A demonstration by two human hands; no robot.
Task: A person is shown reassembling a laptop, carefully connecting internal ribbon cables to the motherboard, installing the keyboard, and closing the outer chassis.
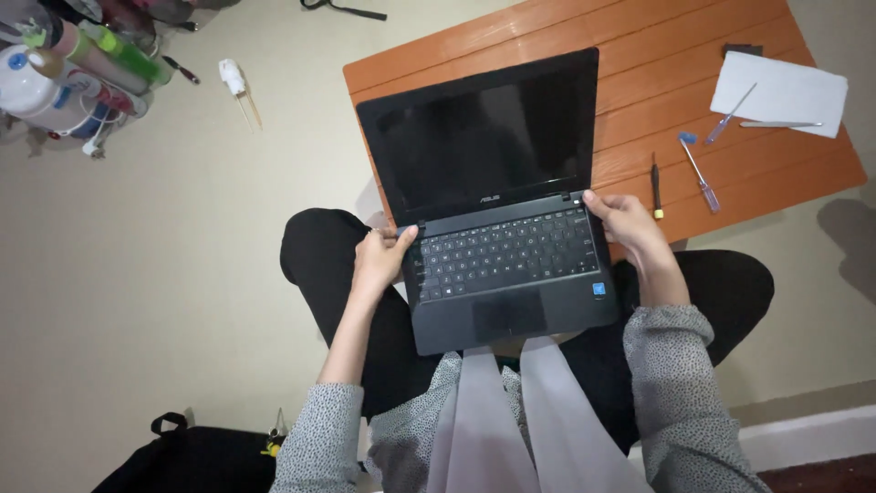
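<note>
Over at your far left, a cluster of bottles point(64, 68) and jars sits on the floor, well out of your reach, with a small white bottle point(233, 77) lying apart from it nearer the table; down by your left elbow a black bag point(182, 456) rests on the floor, also set aside. Your left hand point(380, 258) grips the left edge of the laptop point(506, 219) just at the hinge, thumb laid on top near the keyboard corner and fingers curled under, so it is closed around the base. The laptop itself lies open across your lap, its base on your crossed legs and its dark screen leaning back over the near edge of the low wooden table point(639, 55), which seems to prop the lid. Your right hand point(630, 230) mirrors the left, clasping the right edge by the other hinge, thumb up on the deck, fingers beneath; holding both hinge corners keeps the machine level and steady on an uneven lap. Just past that hand, on the table, lie a small black screwdriver point(655, 185) and a blue-handled one point(700, 172), and farther right a white sheet point(780, 91) carries another blue screwdriver point(730, 114) and tweezers point(780, 124), laid out within easy reach of your right side.
</note>
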